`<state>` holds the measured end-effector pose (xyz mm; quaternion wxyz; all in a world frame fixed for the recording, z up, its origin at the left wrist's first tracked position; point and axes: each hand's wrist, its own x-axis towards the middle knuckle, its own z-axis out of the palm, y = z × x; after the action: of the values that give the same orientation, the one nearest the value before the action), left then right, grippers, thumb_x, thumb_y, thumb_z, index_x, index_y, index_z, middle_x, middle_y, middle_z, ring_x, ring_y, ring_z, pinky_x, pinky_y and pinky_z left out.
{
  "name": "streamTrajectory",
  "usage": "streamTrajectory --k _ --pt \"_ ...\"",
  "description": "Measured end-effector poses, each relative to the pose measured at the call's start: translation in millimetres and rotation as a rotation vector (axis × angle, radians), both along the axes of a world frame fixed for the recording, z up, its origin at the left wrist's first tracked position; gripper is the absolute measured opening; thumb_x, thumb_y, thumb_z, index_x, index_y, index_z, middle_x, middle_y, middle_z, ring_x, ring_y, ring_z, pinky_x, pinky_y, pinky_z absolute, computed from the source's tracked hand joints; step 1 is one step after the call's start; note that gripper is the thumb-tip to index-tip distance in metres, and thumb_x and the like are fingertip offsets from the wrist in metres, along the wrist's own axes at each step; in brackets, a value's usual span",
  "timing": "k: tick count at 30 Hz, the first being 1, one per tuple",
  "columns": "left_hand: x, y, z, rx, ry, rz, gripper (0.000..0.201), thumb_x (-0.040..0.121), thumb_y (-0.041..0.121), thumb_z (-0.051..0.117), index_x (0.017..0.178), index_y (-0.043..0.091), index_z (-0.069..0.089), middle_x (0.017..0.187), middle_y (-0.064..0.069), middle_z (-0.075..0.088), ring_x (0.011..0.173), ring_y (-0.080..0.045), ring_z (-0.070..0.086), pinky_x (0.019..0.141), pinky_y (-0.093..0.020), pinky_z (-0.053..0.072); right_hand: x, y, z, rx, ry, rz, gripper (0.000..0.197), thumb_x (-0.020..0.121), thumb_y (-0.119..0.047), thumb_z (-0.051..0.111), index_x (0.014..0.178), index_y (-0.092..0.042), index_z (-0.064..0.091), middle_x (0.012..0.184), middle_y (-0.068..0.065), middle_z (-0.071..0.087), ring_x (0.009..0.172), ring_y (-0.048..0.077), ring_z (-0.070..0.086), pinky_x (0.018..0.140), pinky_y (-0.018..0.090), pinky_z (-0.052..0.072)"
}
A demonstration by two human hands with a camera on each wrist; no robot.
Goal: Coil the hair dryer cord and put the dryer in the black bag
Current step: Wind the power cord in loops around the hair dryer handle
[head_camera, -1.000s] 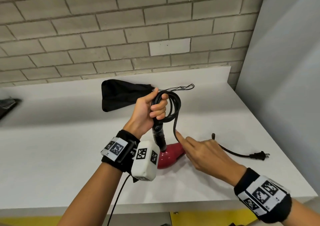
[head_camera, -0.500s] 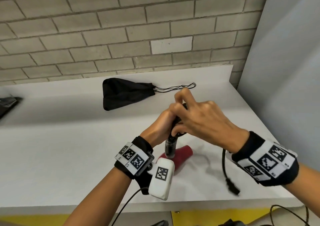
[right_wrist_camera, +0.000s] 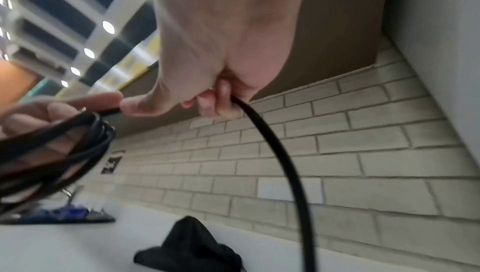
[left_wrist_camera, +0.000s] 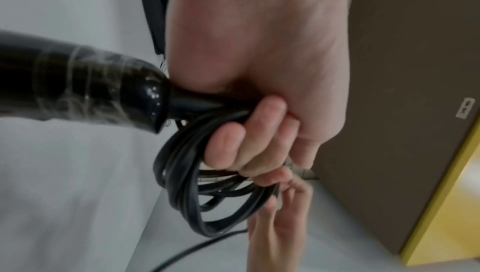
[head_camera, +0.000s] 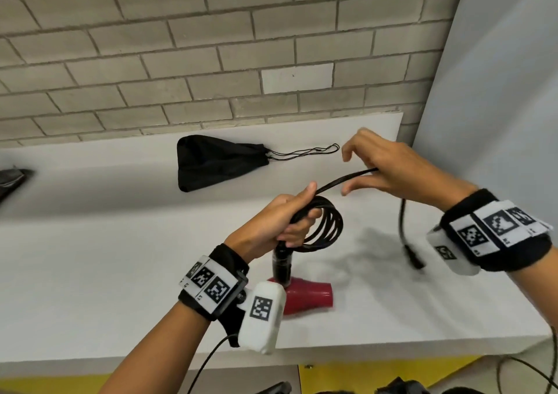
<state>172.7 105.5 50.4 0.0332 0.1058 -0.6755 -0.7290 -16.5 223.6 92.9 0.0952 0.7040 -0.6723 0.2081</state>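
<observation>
Our left hand [head_camera: 271,221] grips the coiled cord [head_camera: 327,224] above the red hair dryer [head_camera: 308,298]; our right hand [head_camera: 389,167] pinches its free end, right of the black bag [head_camera: 214,162].

The plug [head_camera: 412,256] hanging off the desk's right edge is motion-blurred; the left hand [head_camera: 277,221] hides the dryer [head_camera: 308,298] handle's top.

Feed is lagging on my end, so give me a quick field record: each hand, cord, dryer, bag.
left hand: grips the coiled loops at the dryer handle
right hand: holds the free cord stretch, raised
cord: several loops coiled; plug end hangs loose
dryer: red body on the white counter, handle up
black bag: flat by the brick wall, untouched
</observation>
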Motion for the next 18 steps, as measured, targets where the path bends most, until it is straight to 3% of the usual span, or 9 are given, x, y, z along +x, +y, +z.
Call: streamTrajectory --k 3,5,7,10,12,15,18 --pt "14 -13 -2 0.034 0.036 0.021 0.043 0.091 0.049 0.038 0.064 0.015 0.044 0.035 0.008 0.023 0.030 -0.008 0.015 0.036 -0.021 0.024 -36 18 -22 -0.051 0.095 -0.033 0.030 0.088 -0.052 0.044 0.096 -0.026 0.057 0.086 -0.003 0.055 0.065 0.029 0.060 0.051 0.036 0.048" --pt "25 -22 -2 0.069 0.050 0.048 0.043 0.092 0.047 0.037 0.065 0.015 0.042 0.034 0.008 0.023 0.027 -0.007 0.018 0.036 -0.022 0.024 -66 36 -30 -0.073 0.062 -0.199 0.021 0.092 -0.043 0.049 0.089 -0.024 0.059 0.083 0.005 0.068 0.070 0.031 0.068 0.049 0.033 0.046" --pt "31 -27 -1 0.061 0.034 0.070 0.046 0.092 0.050 0.035 0.064 0.014 0.043 0.034 0.009 0.023 0.027 -0.007 0.017 0.036 -0.021 0.024 -87 52 -39 -0.030 0.082 -0.399 0.019 0.091 -0.032 0.057 0.086 -0.015 0.064 0.078 0.009 0.072 0.068 0.033 0.069 0.046 0.028 0.037" --pt "27 -26 -1 0.041 0.010 0.057 0.048 0.092 0.052 0.034 0.065 0.014 0.044 0.035 0.010 0.022 0.030 -0.007 0.013 0.036 -0.022 0.020 -96 60 -61 -0.021 0.181 -0.525 0.024 0.089 -0.029 0.057 0.086 -0.007 0.064 0.063 0.017 0.069 0.053 0.037 0.066 0.045 0.032 0.041" --pt "25 -28 -3 0.125 0.028 0.036 0.046 0.094 0.050 0.036 0.065 0.015 0.047 0.036 0.011 0.023 0.029 -0.006 0.015 0.037 -0.023 0.019 -89 63 -73 -0.045 0.152 -0.512 0.031 0.091 -0.036 0.054 0.084 -0.007 0.063 0.059 0.015 0.067 0.049 0.036 0.065 0.043 0.032 0.043" --pt "27 -40 -6 0.357 0.078 -0.001 0.036 0.091 0.039 0.040 0.067 0.014 0.050 0.036 0.011 0.030 0.027 -0.004 0.023 0.037 -0.021 0.023 -77 70 -90 -0.033 0.139 -0.471 0.040 0.090 -0.045 0.042 0.080 -0.012 0.064 0.060 0.005 0.069 0.045 0.031 0.063 0.041 0.025 0.033" --pt "29 -45 -9 0.425 0.116 0.024 0.032 0.091 0.034 0.040 0.068 0.013 0.050 0.036 0.011 0.033 0.026 -0.003 0.025 0.036 -0.021 0.024 -70 78 -108 0.034 0.053 -0.511 0.031 0.086 -0.049 0.059 0.083 -0.018 0.060 0.058 -0.007 0.057 0.046 0.025 0.054 0.042 0.025 0.032"
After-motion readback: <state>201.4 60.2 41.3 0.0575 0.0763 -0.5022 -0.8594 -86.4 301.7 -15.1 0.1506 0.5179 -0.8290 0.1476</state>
